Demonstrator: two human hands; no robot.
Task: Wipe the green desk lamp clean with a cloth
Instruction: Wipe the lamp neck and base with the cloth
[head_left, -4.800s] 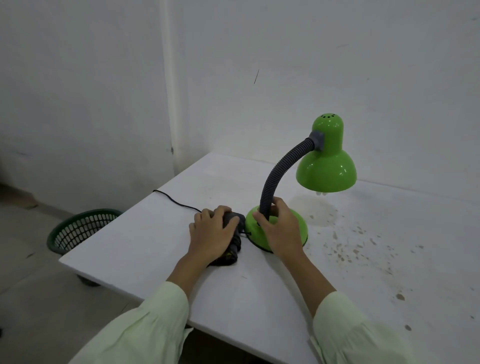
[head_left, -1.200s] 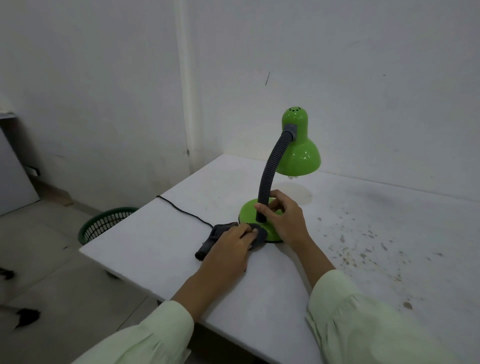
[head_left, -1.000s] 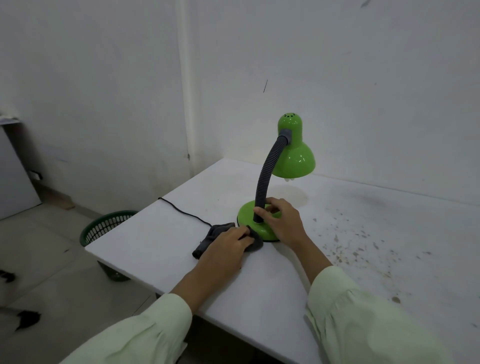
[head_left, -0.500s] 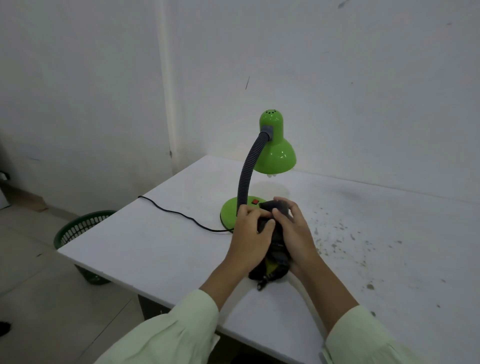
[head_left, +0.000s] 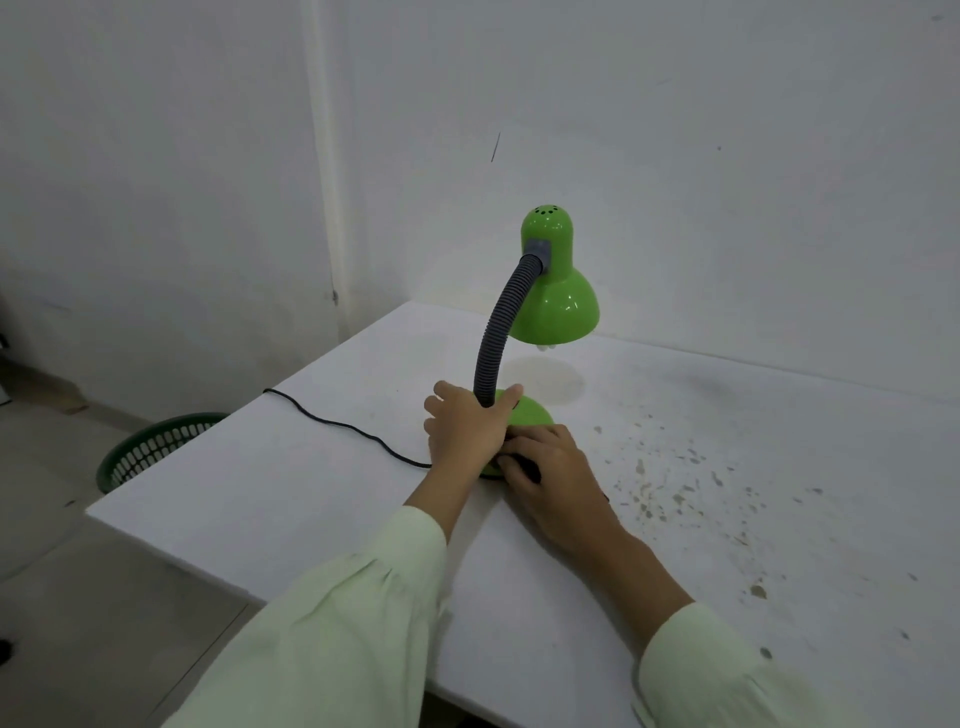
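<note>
On the white table (head_left: 311, 493), near its left corner, the green lamp (head_left: 497, 332) stands upright on its round base (head_left: 532, 413). The grey bendy neck (head_left: 488, 364) curves up and over to the shade (head_left: 561, 306), which points down at the tabletop on the far side.

The left hand (head_left: 465, 426) is right at the foot of the neck. The thumb is on one side, the fingers are curled down over the other, and the neck sits in the gap between them, so it's gripping the lamp there and covering the left part of the base.

The right hand (head_left: 545, 467) is just beside it, touching it, on the near edge of the base. Its fingers are bent over a dark cloth (head_left: 525, 467), pressing it onto the base rim. You only get slivers of the cloth between the fingers, so I can't tell how it's bunched or how much of it there is.

A black cord (head_left: 337, 423) runs from the base across the table to the left edge and drops off. The right half of the table has a bunch of brownish spots (head_left: 675, 483). Both arms are in pale green sleeves (head_left: 337, 623). Down on the floor to the left of the table there's a green basket (head_left: 156, 447), partly tucked under the edge. Behind it all is a plain white wall (head_left: 727, 156).
</note>
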